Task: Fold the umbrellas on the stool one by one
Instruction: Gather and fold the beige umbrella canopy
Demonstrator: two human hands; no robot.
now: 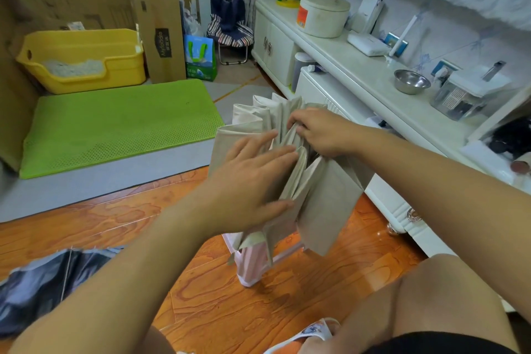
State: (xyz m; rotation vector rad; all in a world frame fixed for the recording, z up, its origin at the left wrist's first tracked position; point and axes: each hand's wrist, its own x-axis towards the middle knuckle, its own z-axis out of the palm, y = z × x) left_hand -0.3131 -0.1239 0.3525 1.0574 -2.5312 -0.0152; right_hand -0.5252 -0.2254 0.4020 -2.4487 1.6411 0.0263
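A beige umbrella (324, 201) hangs in front of me, its canopy gathered into loose pleats. My left hand (253, 178) lies flat against the pleats on the left side, fingers straight. My right hand (319, 132) pinches folds of the beige fabric near the top, fingers curled into them. Below the umbrella stands a pink stool (253, 264), partly hidden by the cloth. A dark grey-blue umbrella (43, 284) lies spread at the lower left, blurred.
A white low cabinet (359, 77) runs along the right with a steel bowl (411, 81) and a round tin (323, 14) on it. A green mat (115, 123), a yellow litter tray (83, 60) and cardboard boxes (161, 29) stand at the back left. My knees are at the lower right.
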